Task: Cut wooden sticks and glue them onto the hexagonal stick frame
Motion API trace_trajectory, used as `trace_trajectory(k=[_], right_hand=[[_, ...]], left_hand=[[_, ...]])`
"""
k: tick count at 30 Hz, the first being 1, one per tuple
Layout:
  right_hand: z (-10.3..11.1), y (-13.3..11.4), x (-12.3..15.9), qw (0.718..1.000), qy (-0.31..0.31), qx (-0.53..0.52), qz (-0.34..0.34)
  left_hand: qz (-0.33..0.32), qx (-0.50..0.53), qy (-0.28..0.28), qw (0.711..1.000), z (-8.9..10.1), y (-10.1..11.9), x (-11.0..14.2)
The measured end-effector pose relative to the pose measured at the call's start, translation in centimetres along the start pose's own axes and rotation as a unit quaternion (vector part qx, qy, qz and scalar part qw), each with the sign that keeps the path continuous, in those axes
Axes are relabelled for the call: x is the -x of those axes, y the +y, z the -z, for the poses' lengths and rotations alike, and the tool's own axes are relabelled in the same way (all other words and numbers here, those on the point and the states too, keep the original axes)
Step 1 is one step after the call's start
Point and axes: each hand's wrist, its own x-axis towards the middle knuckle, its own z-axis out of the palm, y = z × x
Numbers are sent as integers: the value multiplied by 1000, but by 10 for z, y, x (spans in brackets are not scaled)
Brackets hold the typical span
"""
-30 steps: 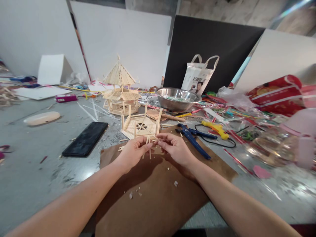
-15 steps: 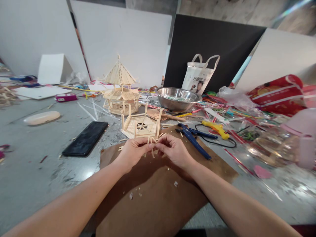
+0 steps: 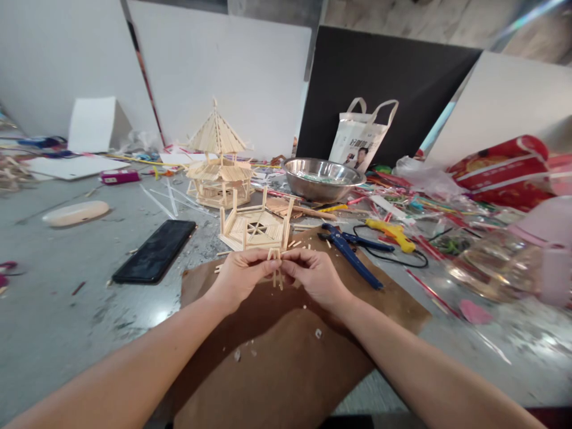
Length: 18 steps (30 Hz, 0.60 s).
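Over the brown sheet (image 3: 286,363), my left hand (image 3: 241,275) pinches a small frame of thin wooden sticks (image 3: 277,277). My right hand (image 3: 316,275) closes on the same frame from the other side, its fingertips meeting the left ones. Fingers cover much of the frame. Just beyond stands a six-sided stick base (image 3: 232,235) with short upright posts. Behind that rises a stick pavilion model (image 3: 218,143) with a pointed roof. Blue-handled cutters (image 3: 357,259) lie right of my right hand, close to a yellow glue gun (image 3: 391,233).
A black phone (image 3: 154,251) and a cream oval case (image 3: 75,213) lie on the left. At the back stand a metal bowl (image 3: 324,182) and a white bag (image 3: 357,140). A pink-lidded clear jug (image 3: 504,262) and cluttered scraps fill the right side.
My right fingertips have come closer to the left ones. The small stick frame has turned slightly, its legs now closer together.
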Motion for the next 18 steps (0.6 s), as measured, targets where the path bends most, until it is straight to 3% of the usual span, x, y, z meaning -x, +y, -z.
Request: trace_trajectory(k=[5,9,13,18], right_hand=[[0,1,-1,999,-25,-9,-26],[-1,4,-2,997,-61,54,16],[-2,4,-3,992,-49,104,56],[-3,2,-2,996,-38,63,54]], left_hand=[[-25,-18,3,1000,1,-2,0],[-49,-37,28,998,2,-4,-1],[-70,-51,17,996,1,-4,0],[-69,-60,1,996,1,-2,0]])
